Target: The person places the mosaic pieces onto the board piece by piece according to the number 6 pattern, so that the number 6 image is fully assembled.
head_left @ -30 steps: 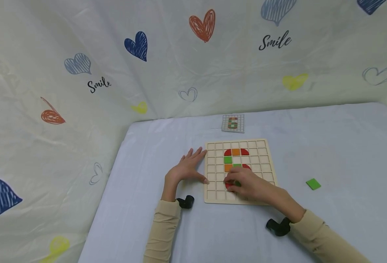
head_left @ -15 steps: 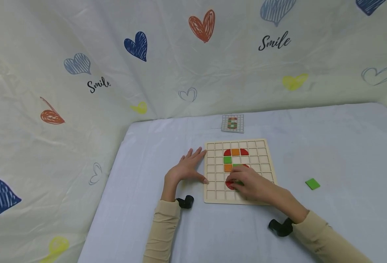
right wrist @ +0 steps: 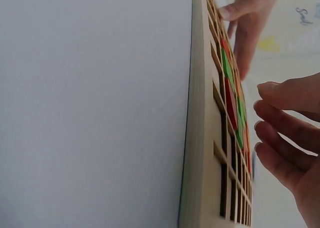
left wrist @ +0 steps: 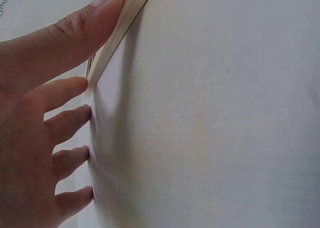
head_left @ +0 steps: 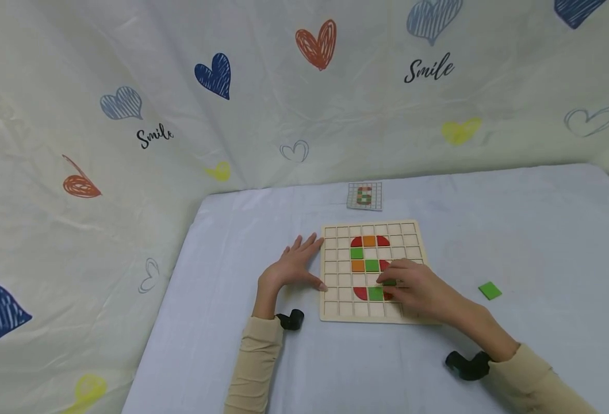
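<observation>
A wooden grid board [head_left: 337,310] lies on the white-covered table. Set in its squares are red, orange and green tiles, including a green tile [head_left: 375,294] and a rounded red tile [head_left: 360,294] in the lowest filled row. My left hand [head_left: 292,268] rests at the board's left edge with fingers spread; in the left wrist view the thumb touches the wooden side. Over the tiles on the right half hovers my right hand [head_left: 423,286], hiding some of them. The right wrist view shows its bent fingers [right wrist: 285,130] holding nothing, slightly apart from the board.
A loose green tile [head_left: 490,290] lies on the table right of the board. Behind the board is a small pattern card [head_left: 364,196] with a coloured design. A cloth [head_left: 263,115] printed with hearts hangs along the back and left.
My right hand has moved right and a little back from the lower tiles, uncovering the green tile and the red tile there. The left hand stays at the board's edge.
</observation>
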A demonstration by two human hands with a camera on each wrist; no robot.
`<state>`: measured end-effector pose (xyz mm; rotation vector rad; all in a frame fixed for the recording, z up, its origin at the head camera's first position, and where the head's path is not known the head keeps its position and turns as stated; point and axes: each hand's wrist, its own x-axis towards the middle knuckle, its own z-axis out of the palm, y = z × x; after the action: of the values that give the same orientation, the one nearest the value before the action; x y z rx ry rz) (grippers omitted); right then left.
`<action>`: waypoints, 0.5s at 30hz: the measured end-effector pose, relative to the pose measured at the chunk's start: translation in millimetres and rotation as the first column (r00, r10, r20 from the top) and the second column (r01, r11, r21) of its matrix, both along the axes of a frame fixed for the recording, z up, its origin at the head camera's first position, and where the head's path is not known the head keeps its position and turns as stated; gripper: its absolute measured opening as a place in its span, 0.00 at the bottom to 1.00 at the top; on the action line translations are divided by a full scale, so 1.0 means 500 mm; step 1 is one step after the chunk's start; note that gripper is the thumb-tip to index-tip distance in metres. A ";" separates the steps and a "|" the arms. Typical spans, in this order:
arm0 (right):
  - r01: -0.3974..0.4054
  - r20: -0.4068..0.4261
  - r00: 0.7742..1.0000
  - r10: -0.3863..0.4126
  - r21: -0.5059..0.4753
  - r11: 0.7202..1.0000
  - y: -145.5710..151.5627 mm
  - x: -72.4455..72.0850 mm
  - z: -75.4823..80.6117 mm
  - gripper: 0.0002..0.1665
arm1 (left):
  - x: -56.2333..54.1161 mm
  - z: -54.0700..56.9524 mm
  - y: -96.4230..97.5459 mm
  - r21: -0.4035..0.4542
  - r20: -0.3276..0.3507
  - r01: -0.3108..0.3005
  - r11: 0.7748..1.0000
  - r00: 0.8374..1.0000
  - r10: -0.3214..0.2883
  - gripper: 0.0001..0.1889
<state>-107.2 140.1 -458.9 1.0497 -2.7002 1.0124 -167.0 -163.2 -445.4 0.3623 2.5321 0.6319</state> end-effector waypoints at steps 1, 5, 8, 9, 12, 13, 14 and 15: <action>0.011 0.007 1.000 -0.011 -0.002 1.000 0.007 0.001 0.001 0.13 | 0.000 0.000 0.000 -0.001 0.000 0.001 1.000 1.000 -0.001 0.61; 0.048 0.015 0.999 -0.048 -0.001 0.999 0.035 0.006 0.002 0.13 | 0.001 0.000 0.001 -0.003 0.001 0.009 1.000 1.000 -0.009 0.61; 0.068 -0.009 0.998 -0.068 0.003 0.998 0.056 0.009 0.000 0.14 | 0.003 0.000 0.001 -0.006 0.003 0.010 1.000 1.000 -0.010 0.61; 0.075 -0.025 0.997 -0.075 0.000 0.997 0.063 0.010 -0.002 0.15 | 0.004 0.000 0.001 -0.008 0.003 0.011 1.000 1.000 -0.011 0.61; 0.099 -0.089 0.991 -0.100 -0.013 0.995 0.082 0.012 -0.006 0.18 | 0.004 0.001 0.001 -0.010 0.002 0.008 1.000 1.000 -0.008 0.61; 0.108 -0.110 0.988 -0.110 -0.021 0.994 0.088 0.013 -0.008 0.19 | 0.004 0.000 0.001 -0.010 -0.001 0.007 1.000 1.000 -0.007 0.61; 0.119 -0.124 0.985 -0.121 -0.024 0.993 0.094 0.014 -0.010 0.20 | 0.004 0.001 0.001 -0.009 -0.001 0.007 1.000 1.000 -0.007 0.61; 0.133 -0.134 0.982 -0.135 -0.024 0.991 0.101 0.016 -0.012 0.20 | 0.004 0.000 0.002 -0.008 -0.001 0.008 1.000 1.000 -0.008 0.61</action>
<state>-99.0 190.6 -464.9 0.8849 -2.6099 0.9026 -164.8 -162.3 -445.3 0.3697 2.5324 0.6189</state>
